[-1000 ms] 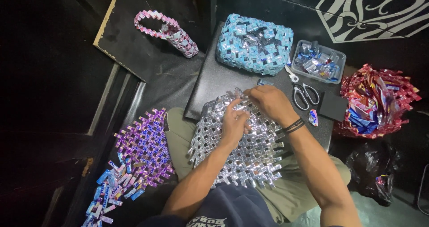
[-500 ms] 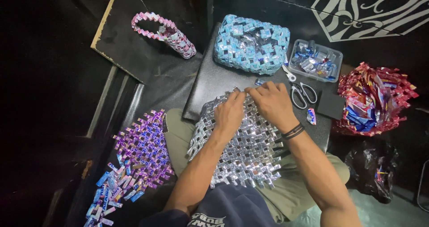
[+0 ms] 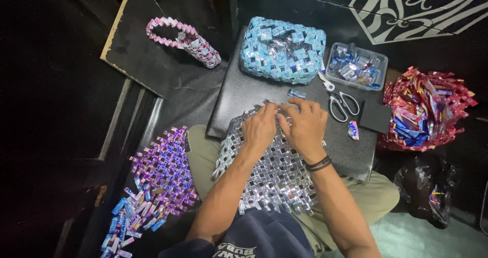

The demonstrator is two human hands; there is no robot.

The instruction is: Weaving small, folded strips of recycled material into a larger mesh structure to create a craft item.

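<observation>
Silver woven foil mat (image 3: 269, 176), frame centre: left hand (image 3: 259, 128) and right hand (image 3: 305, 128) pinch its top edge, weaving; next calls for another folded strip.

We look steeply down from our own head onto our lap and the dark board (image 3: 244, 93) before us. Our view sits close, our forearms entering from the bottom edge.

Home craft corner, woven foil-wrapper panels (image 3: 162, 169), scissors (image 3: 343, 105), floor seating
</observation>
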